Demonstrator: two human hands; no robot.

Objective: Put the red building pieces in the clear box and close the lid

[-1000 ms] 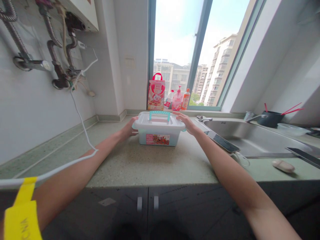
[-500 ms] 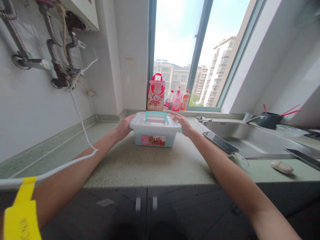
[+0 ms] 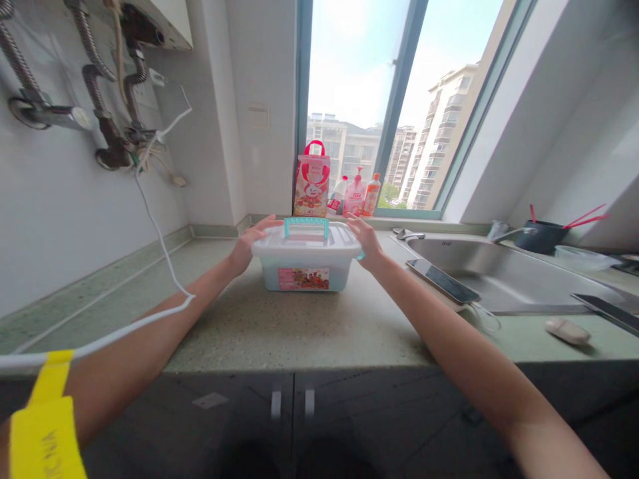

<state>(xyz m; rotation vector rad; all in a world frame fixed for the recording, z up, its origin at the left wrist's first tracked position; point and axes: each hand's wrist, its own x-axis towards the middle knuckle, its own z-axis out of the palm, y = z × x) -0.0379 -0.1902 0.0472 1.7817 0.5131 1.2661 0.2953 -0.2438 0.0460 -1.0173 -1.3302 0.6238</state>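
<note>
A lidded plastic storage box (image 3: 302, 259) stands upright on the countertop, its white lid (image 3: 269, 241) on. A teal handle (image 3: 306, 227) rises from the lid, and a colourful label (image 3: 303, 279) is stuck on the front. At the box's left end, my left hand (image 3: 247, 247) grips the side, fingers reaching along the lid edge. My right hand (image 3: 367, 243) holds the opposite end, beside a teal latch (image 3: 361, 255) that shows only in part. The far sides of the box and some of my fingertips are hidden.
The pale speckled countertop (image 3: 239, 339) ends at dark cabinets. To the right lie a phone (image 3: 443, 281), a steel sink (image 3: 479, 279) and a mouse-shaped white object (image 3: 568, 330). A pink bag (image 3: 312, 183) and several bottles stand at the window. A white cable (image 3: 170, 256) crosses my left forearm.
The box sits slightly further left and looks turned a little, with both hands still at its ends. My left fingers lie higher along the lid. The view has shifted slightly.
</note>
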